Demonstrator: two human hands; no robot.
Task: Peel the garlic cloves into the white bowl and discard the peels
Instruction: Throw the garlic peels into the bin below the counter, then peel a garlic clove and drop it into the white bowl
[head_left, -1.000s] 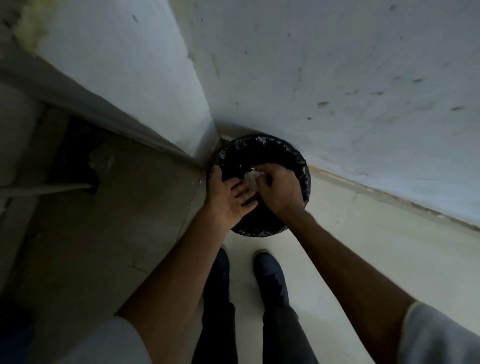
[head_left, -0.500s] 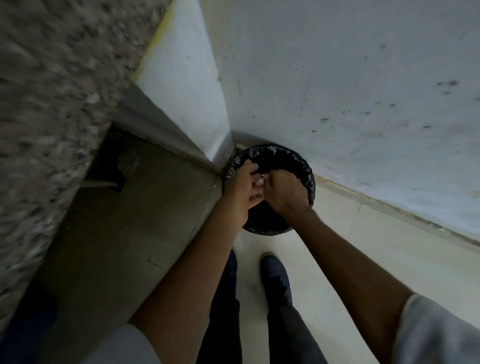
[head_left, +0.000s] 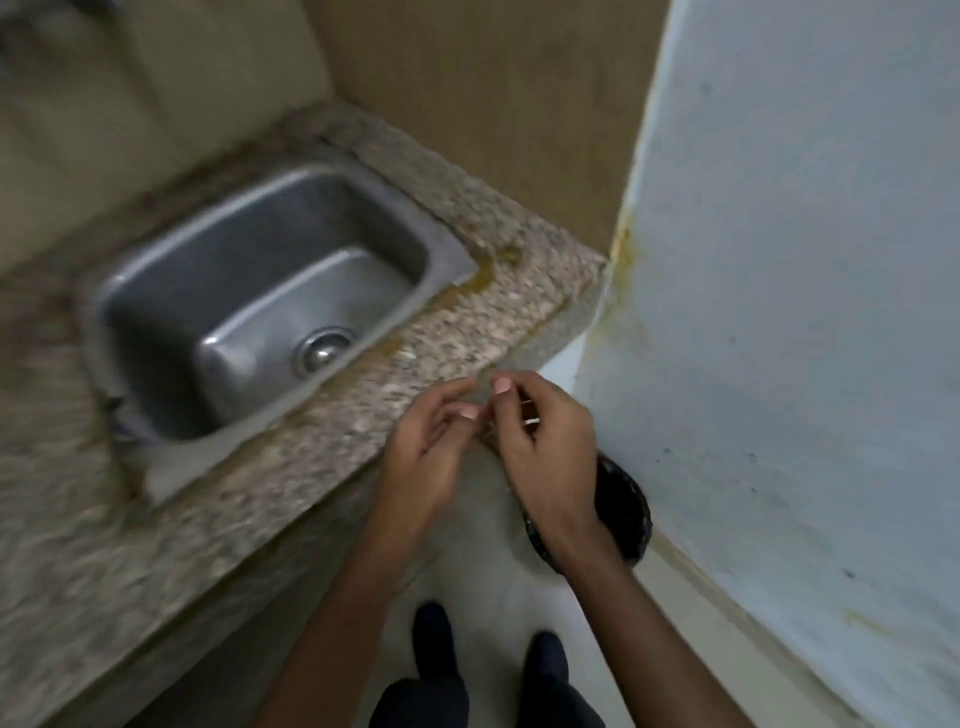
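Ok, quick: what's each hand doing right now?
Left hand: open, fingers loosely curled, nothing seen in it.
Right hand: fingers curled; whether it holds anything cannot be told.

Two hands are being counted: the left hand (head_left: 426, 452) and the right hand (head_left: 545, 447). One steel sink (head_left: 171, 291) with one drain (head_left: 323, 351) is being counted in one granite counter (head_left: 467, 322), along with one black bin (head_left: 623, 509) (partly hidden by a wrist) and two dark shoes, a left shoe (head_left: 434, 639) and a right shoe (head_left: 550, 660).

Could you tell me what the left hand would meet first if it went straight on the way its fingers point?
Probably the right hand: the left hand has its fingers aimed at the right fingertips, almost touching. Depth is unclear.
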